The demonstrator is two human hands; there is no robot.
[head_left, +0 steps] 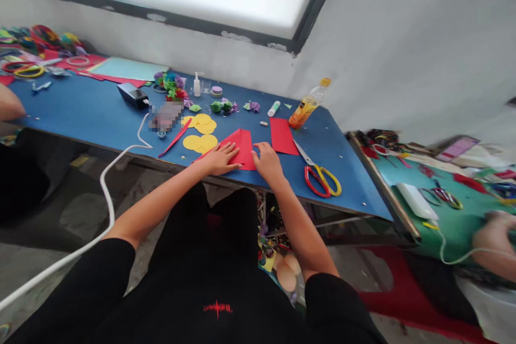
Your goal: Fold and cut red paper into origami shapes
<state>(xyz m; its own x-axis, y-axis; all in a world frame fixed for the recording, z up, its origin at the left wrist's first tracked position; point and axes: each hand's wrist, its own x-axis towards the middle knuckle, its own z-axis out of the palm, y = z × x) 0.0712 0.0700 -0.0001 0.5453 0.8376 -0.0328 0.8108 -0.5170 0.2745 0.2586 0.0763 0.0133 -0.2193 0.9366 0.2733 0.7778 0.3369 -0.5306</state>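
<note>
Head view puts you at a long blue counter (355, 172), matt and smooth with a few pale specks. On it, at the near edge right in front of you, lies a red sheet (245, 146) of thin, crisp-looking paper, and the step in hand looks to be folding it and pressing it flat: a slanting edge rises to a peak on its left part, with a squarer part to the right. Your left hand (220, 159) rests palm down on the slanted side, fingers spread and released, holding it against the counter. Your right hand (269, 163) is at the right edge, fingers bent, thumb apart from the forefinger, with no grasp that shows; you cannot tell whether the thumb touches the paper. As a judgement, the next move calls for lining up the edges, then a firm slide along the crease while the left palm keeps the sheet from skidding.

To the right lie scissors (313, 164) with metal blades and looped handles, one red and one yellow. Beyond them stands a clear plastic bottle (307, 109) with orange contents. A flat red rectangle (282, 136) lies near the blade tips. Left of your sheet, round yellow discs (202, 143) overlap, smooth-edged, near a narrow red strip (176, 138). Smallest are a white-and-green tube (274, 108) and a pale stub (263, 123).
</note>
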